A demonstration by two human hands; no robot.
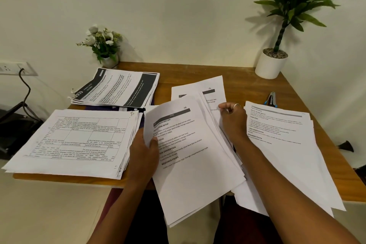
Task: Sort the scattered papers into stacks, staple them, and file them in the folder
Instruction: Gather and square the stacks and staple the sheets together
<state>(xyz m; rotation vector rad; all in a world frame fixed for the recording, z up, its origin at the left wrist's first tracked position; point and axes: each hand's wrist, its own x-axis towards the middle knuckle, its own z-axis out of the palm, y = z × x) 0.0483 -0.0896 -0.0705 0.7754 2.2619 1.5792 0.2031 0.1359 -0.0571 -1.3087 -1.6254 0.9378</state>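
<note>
My left hand grips the left edge of a sheaf of printed pages held over the desk's front edge. My right hand pinches the right edge of a sheet lying behind that sheaf. A stack of table-printed pages lies at the left. Behind it, a stack with dark header bands rests on a dark purple folder, of which only a strip shows. Another stack of text pages lies to the right. A stapler with blue trim sits behind that stack.
The wooden desk stands against a white wall. A small vase of white flowers is at the back left, a potted green plant at the back right. A wall socket with a black cable is at the far left.
</note>
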